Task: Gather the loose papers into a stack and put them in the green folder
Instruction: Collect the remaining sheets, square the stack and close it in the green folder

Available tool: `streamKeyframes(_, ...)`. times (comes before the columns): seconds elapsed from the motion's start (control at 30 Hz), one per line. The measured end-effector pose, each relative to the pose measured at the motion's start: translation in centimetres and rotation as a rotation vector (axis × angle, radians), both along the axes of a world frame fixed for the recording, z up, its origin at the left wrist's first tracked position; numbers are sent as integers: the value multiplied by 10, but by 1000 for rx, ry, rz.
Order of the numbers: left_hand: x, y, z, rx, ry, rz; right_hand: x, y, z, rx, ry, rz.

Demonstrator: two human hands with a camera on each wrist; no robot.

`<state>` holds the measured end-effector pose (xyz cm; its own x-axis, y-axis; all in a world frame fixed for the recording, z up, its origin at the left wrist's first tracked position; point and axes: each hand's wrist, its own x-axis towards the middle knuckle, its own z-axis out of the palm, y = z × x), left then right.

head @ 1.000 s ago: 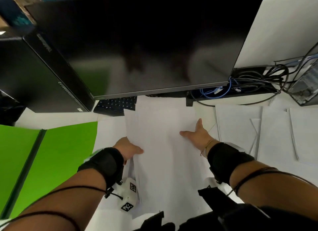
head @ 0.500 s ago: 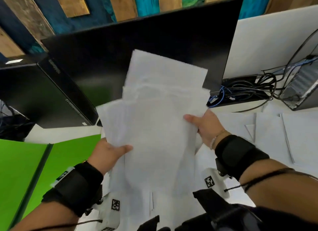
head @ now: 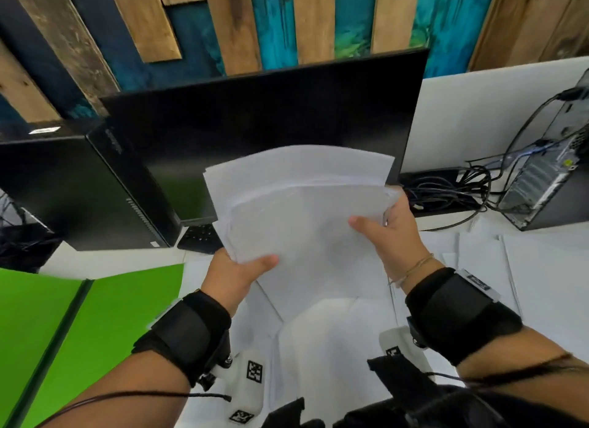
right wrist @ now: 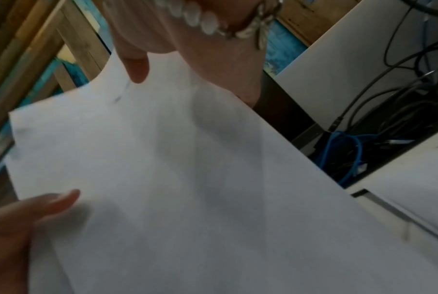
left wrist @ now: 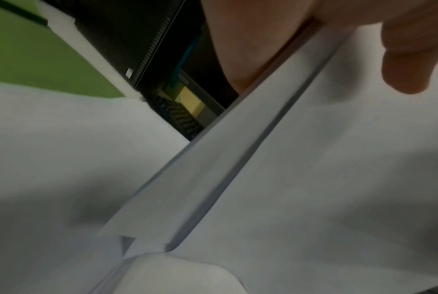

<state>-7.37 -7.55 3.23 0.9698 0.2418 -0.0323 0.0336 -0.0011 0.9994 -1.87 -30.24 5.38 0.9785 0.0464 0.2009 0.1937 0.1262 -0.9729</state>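
Observation:
A loose stack of white papers point(head: 299, 210) is held up off the desk in front of the monitor, sheets fanned and uneven. My left hand point(head: 237, 273) grips its lower left edge, thumb on top. My right hand point(head: 387, 233) grips the right edge, thumb across the front. The left wrist view shows the stack's point(left wrist: 300, 159) offset edges under my thumb point(left wrist: 411, 65). In the right wrist view the papers point(right wrist: 187, 179) fill the frame. The green folder point(head: 95, 325) lies open on the desk at the left. More white sheets point(head: 318, 348) lie on the desk below.
A black monitor point(head: 271, 118) stands just behind the stack, a black computer case point(head: 79, 188) to its left, a keyboard point(head: 199, 237) under it. Cables point(head: 446, 188) and another computer case point(head: 551, 178) sit at the right. Loose sheets point(head: 526, 268) cover the desk's right side.
Both hands went from pressing the papers flat on the desk to lifting the stack upright. Since half a second ago the stack has dropped lower and its sheets lie closer together.

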Motion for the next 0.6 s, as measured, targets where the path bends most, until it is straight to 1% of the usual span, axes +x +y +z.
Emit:
streamKeyframes(0.13, -1, -2, -4, -67, 33, -74, 6, -5, -9, 76, 70, 47)
streamKeyframes(0.2, -2, -1, -2, -60, 26, -82, 9, -7, -9, 99, 86, 79)
streamKeyframes(0.3, -3, 1, 5, -26, -34, -64, 11, -11, -4, 95, 105, 107)
streamKeyframes(0.4, -2, -1, 12, -41, -99, -40, 12, -12, 0, 104, 84, 107)
streamKeyframes(0.5, 0, -9, 13, -17, -81, -8, 14, -7, -1, 93, 101, 38)
streamKeyframes(0.6, 5, -13, 5, 25, -27, 81, 17, -1, -7, -64, 114, -96)
